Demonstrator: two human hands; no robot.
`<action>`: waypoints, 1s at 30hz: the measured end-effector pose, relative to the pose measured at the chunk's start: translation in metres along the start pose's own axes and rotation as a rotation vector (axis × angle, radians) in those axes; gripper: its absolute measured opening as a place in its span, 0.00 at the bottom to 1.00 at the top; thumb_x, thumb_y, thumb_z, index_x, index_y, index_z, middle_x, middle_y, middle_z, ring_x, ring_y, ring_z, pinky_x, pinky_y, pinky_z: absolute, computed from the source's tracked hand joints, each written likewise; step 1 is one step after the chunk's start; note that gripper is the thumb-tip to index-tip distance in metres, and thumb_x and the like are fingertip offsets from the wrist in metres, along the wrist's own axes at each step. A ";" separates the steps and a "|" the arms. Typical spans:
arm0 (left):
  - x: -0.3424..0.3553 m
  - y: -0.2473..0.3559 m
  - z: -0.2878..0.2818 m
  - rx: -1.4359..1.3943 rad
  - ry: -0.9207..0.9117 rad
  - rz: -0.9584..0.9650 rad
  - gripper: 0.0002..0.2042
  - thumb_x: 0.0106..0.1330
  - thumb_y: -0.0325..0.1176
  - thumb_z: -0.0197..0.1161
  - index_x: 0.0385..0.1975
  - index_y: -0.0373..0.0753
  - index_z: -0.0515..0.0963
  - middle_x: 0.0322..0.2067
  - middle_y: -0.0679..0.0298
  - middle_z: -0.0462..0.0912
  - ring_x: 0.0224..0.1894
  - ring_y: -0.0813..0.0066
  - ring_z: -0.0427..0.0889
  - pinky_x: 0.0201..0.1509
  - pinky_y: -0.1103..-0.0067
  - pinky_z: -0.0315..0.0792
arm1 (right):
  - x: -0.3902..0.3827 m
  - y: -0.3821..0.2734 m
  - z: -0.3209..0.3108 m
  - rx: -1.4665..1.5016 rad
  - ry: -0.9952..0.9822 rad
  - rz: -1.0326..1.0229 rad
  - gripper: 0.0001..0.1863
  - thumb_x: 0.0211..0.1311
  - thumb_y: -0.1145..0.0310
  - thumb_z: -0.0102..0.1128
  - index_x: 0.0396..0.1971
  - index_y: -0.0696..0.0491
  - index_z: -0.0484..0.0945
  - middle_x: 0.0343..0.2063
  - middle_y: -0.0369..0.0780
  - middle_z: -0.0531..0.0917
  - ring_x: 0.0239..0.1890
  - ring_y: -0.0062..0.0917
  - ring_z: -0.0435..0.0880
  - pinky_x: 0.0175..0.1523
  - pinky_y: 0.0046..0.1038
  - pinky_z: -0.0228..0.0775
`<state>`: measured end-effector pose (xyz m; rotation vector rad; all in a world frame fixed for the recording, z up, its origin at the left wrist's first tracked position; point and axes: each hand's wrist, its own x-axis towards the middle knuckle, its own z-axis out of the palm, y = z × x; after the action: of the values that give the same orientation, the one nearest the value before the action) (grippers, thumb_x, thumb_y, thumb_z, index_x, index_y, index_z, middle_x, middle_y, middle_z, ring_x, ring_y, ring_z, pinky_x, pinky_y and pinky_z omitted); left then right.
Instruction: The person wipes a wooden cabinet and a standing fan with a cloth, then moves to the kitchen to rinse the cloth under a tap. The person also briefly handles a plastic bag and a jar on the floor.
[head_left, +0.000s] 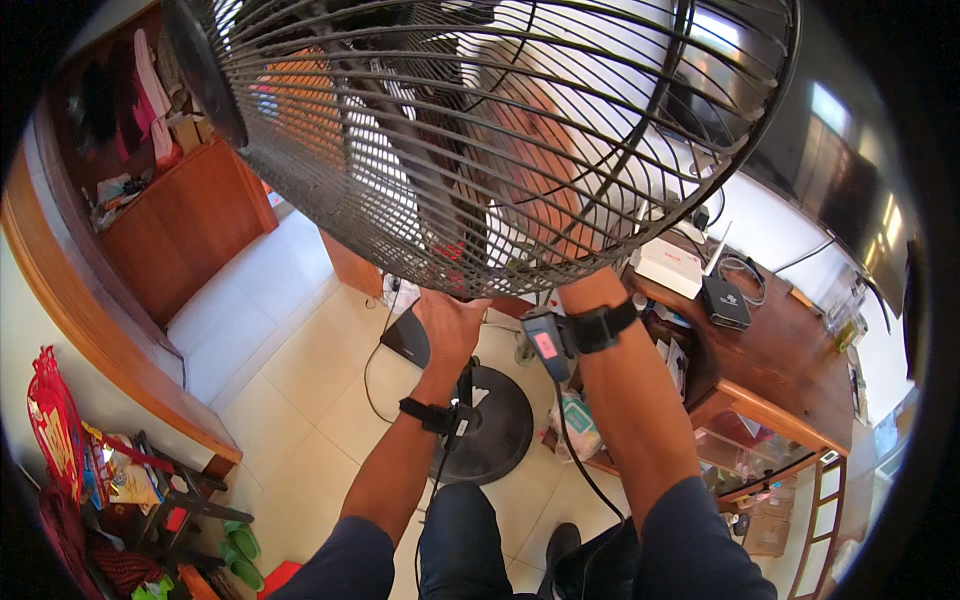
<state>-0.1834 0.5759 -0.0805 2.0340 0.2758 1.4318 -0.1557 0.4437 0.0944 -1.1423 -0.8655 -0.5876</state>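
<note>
A large black pedestal fan (pixel 390 190) fills the upper part of the view, its dusty wire guard close to me and tilted. Below it, the round black base (pixel 490 430) stands on the tiles. My left hand (pixel 450 325) is closed at the bottom of the fan head, in line with the pole, its thumb along the guard's underside; most of its fingers are hidden. My right hand (pixel 535 135) is up behind the wires at the fan head. Its fingers are blurred and covered by the guard. A black strap with a small device sits on each wrist.
On the right, a wooden cabinet (pixel 790 370) carries a white box (pixel 670 267), a small black box (pixel 725 302) and cables, below a large dark screen (pixel 830 130). Green slippers (pixel 240 553) and a cluttered chair stand lower left. A thin cable (pixel 372 385) crosses the floor.
</note>
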 end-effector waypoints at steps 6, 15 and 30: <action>0.001 0.010 -0.007 -0.027 -0.023 -0.105 0.27 0.53 0.39 0.82 0.50 0.34 0.80 0.46 0.51 0.87 0.46 0.52 0.85 0.53 0.62 0.76 | -0.015 0.081 0.027 -0.208 -0.163 -0.354 0.18 0.68 0.72 0.58 0.56 0.60 0.75 0.59 0.50 0.79 0.55 0.40 0.81 0.59 0.33 0.73; -0.002 -0.006 -0.001 -0.103 -0.069 -0.097 0.22 0.64 0.35 0.72 0.56 0.34 0.78 0.54 0.50 0.83 0.57 0.50 0.81 0.64 0.61 0.71 | -0.075 0.108 0.011 0.138 -0.265 0.032 0.20 0.66 0.77 0.58 0.57 0.65 0.77 0.69 0.56 0.70 0.65 0.46 0.77 0.67 0.34 0.69; -0.002 -0.017 -0.008 -0.451 -0.247 -0.303 0.46 0.66 0.26 0.72 0.76 0.41 0.42 0.67 0.56 0.68 0.67 0.66 0.71 0.63 0.70 0.78 | 0.006 0.078 0.035 0.088 -0.178 -0.268 0.19 0.57 0.75 0.63 0.51 0.53 0.83 0.67 0.51 0.72 0.62 0.50 0.76 0.61 0.43 0.75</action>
<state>-0.1882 0.5908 -0.0908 1.6888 0.1319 0.9444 -0.1018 0.5026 0.0638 -1.0163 -1.1987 -0.6665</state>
